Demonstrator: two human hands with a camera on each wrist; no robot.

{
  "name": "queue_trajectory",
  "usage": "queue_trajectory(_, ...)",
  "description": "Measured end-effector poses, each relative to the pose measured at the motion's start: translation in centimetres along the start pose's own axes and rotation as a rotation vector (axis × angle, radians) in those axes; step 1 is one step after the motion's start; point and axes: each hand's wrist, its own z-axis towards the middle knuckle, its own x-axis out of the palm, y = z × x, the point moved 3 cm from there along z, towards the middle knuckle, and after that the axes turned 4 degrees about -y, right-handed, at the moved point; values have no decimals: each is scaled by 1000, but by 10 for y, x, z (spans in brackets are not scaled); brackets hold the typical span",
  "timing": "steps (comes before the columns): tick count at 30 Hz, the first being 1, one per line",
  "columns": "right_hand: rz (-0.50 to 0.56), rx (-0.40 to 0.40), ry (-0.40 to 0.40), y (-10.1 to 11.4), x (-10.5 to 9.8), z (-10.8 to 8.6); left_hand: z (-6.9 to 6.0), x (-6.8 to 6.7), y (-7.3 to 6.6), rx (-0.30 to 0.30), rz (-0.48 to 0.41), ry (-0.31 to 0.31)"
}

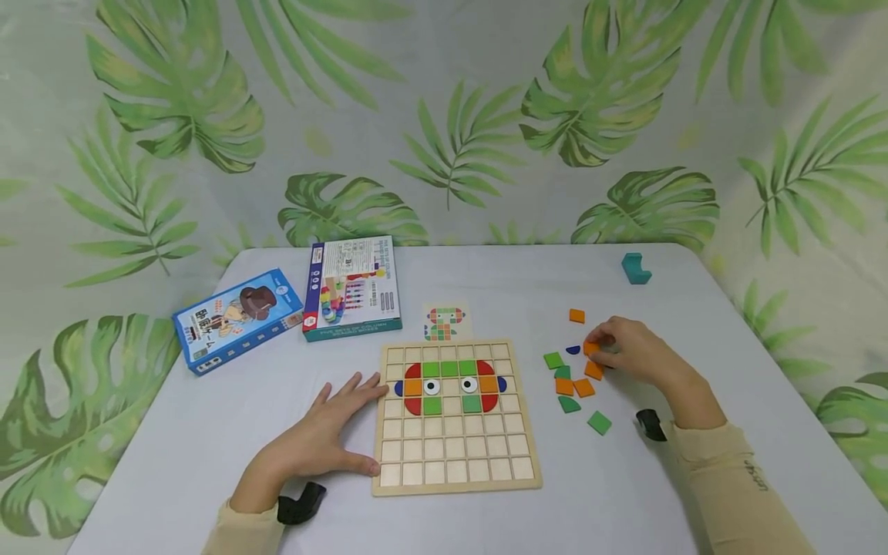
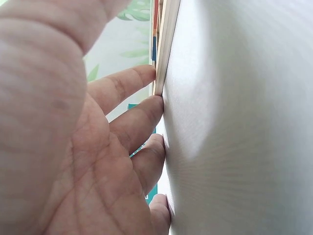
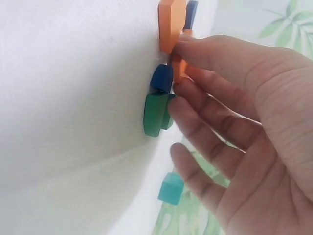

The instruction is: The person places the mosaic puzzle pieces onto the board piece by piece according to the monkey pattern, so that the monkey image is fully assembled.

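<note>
A wooden grid board holds red, green, orange and blue pieces and two eye pieces in its upper rows. My left hand lies spread, thumb and index fingertips against the board's left edge; in the left wrist view the fingers are extended beside its side. Right of the loose pieces, my right hand pinches an orange square between thumb and fingers. The right wrist view shows the hand at this orange piece, with blue and green pieces close by.
A picture card lies behind the board. Two boxes, one blue and one white and teal, are at the back left. Several loose pieces, including a green square, lie right of the board. A teal block sits back right.
</note>
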Motion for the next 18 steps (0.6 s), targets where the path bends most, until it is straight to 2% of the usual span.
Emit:
queue_trajectory(4,-6,-8,-31,3,1,-2,-1,-1,-1,8,5,-3)
queue_trajectory(8,17,-47,-61,17,5,-6,-1,-2,-3,12,6,0)
queue_trajectory(14,46,-174,-91,60,19,-15,-1,-1,-2,18,1,6)
queue_trajectory(18,74,-264,-72,98,34,-22,-1,-1,-2,23,4,3)
